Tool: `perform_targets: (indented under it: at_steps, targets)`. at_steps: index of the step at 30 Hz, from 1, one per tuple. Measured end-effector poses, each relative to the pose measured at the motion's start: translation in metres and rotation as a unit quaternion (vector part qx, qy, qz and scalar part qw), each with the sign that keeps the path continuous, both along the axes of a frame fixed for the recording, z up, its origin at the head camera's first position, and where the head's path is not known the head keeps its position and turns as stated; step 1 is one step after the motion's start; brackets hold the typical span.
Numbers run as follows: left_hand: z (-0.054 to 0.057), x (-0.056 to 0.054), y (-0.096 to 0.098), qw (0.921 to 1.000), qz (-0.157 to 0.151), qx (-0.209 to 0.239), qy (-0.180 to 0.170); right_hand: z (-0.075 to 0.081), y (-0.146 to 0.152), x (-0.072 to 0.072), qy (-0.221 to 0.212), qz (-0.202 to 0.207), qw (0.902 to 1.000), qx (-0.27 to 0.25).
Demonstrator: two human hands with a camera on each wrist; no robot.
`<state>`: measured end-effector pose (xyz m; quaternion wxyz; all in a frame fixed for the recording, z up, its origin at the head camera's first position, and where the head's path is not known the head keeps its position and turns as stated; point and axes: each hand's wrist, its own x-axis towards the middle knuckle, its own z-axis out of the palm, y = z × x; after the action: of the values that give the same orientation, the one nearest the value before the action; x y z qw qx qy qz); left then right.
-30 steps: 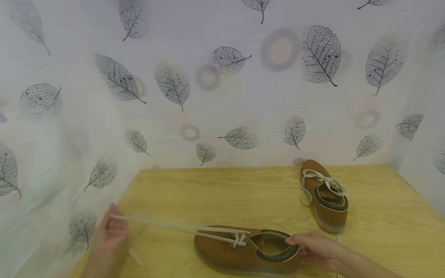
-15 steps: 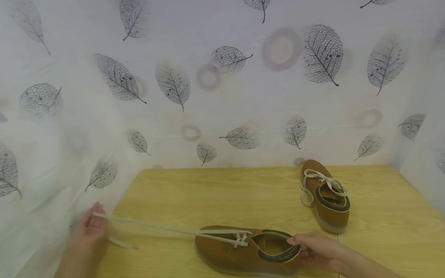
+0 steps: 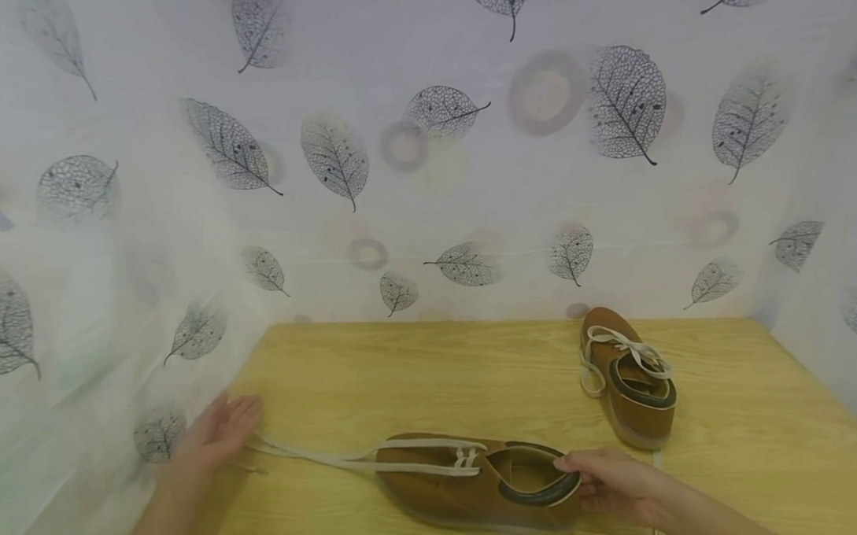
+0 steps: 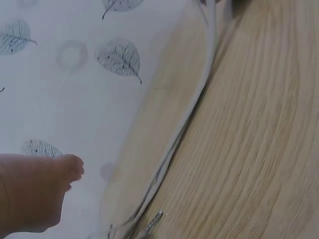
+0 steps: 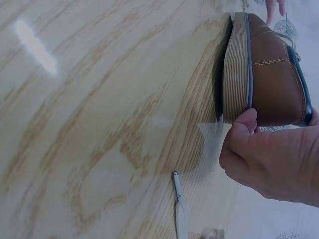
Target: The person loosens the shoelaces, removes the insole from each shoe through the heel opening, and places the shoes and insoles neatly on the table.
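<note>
A brown shoe (image 3: 427,496) with a dark padded collar lies on the table, toe to the left. My right hand (image 3: 615,485) grips its heel, thumb at the collar; in the right wrist view that hand (image 5: 271,162) has its fingers against the heel and ribbed sole (image 5: 235,64). Two pale laces (image 3: 323,457) run loose from the shoe's eyelets leftward over the toe. Near their far ends my left hand (image 3: 220,433) is spread and slightly blurred. In the left wrist view the laces (image 4: 182,122) lie along the wood, apart from the left hand (image 4: 35,191).
Another brown shoe (image 3: 639,420), its lace tied in a bow, stands at the back right. A pale strip with a metal tip (image 5: 176,181) lies behind the heel. Leaf-printed sheeting (image 3: 467,182) borders the wooden table (image 3: 396,369) at the back and sides.
The left hand first pulled the laces taut leftward, then let go and came back to the right with fingers spread. The laces have slackened. The right hand stays at the heel.
</note>
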<state>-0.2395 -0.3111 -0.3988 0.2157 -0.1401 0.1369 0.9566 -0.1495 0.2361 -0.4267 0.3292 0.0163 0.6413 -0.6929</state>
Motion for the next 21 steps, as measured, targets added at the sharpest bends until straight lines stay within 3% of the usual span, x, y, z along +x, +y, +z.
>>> perform_targets:
  at_steps: [1,4,6,9,14,17,21]
  targets:
    - [0.001,-0.003,0.007,0.9968,0.011,0.073,-0.031,0.0,0.0,0.0,-0.001,0.001,1.0,0.001]
    - [-0.002,-0.002,0.023,0.9892,-0.03,0.138,0.04,-0.001,0.001,0.0,-0.001,0.001,1.0,-0.002]
    - [-0.002,0.0,0.036,0.9836,-0.044,0.157,0.077,-0.001,0.001,0.0,-0.001,0.001,1.0,-0.003]
    - [-0.001,0.003,0.055,0.9816,-0.054,0.142,0.116,-0.001,0.001,0.0,-0.002,0.0,1.0,-0.005]
    - [0.002,0.007,0.085,0.985,-0.055,0.119,0.112,-0.001,0.0,0.001,-0.002,-0.003,1.0,-0.005]
    - [0.002,0.009,0.101,0.9841,-0.072,0.108,0.122,0.0,0.0,0.001,-0.001,-0.003,1.0,-0.003]
    - [-0.004,0.007,0.117,0.9648,-0.129,0.099,0.206,0.0,-0.001,0.001,0.001,-0.002,1.0,-0.001]
